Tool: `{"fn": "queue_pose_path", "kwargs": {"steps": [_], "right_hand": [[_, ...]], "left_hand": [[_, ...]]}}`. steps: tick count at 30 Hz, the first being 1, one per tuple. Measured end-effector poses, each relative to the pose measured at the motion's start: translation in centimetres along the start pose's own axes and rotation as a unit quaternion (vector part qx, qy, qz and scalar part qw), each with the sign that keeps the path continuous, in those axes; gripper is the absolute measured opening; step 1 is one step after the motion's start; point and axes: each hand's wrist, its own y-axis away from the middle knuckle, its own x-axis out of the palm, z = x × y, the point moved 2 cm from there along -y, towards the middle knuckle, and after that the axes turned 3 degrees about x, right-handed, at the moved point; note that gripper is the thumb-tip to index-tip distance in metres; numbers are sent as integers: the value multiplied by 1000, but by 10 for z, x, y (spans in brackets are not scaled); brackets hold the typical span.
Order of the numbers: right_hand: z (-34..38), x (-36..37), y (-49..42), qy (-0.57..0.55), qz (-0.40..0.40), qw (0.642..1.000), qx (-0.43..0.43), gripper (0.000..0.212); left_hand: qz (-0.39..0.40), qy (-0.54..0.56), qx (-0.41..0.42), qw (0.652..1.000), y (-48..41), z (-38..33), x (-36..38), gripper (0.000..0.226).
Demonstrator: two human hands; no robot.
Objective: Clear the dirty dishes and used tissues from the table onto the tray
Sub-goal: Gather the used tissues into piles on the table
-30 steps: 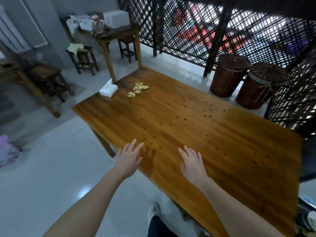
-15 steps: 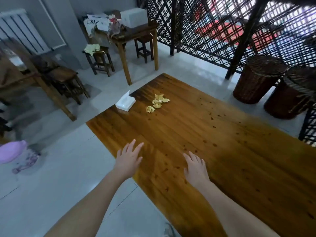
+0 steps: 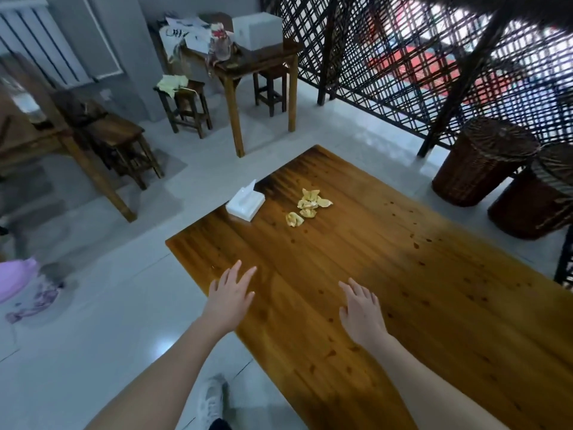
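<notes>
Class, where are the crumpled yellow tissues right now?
In the head view, the tissues lie at the far end of the table, just right of the white tissue box.

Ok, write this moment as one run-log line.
left hand: open, empty, at table edge | right hand: open, empty, over table | crumpled tissues: untouched, far end beside tissue box | tray: not in view

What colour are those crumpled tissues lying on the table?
Yellow. The crumpled tissues show best in the head view, beside the white tissue box.
</notes>
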Motion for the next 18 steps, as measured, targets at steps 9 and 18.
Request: {"fn": "queue_pose_path", "kwargs": {"steps": [9, 18], "right_hand": [[110, 7, -59, -10, -23, 998, 65, 58], [165, 5, -85, -60, -76, 983, 159, 56]], "left_hand": [[-3, 15, 61, 998, -87, 89, -36, 57], [35, 10, 144, 989, -148, 115, -58, 56]]}}
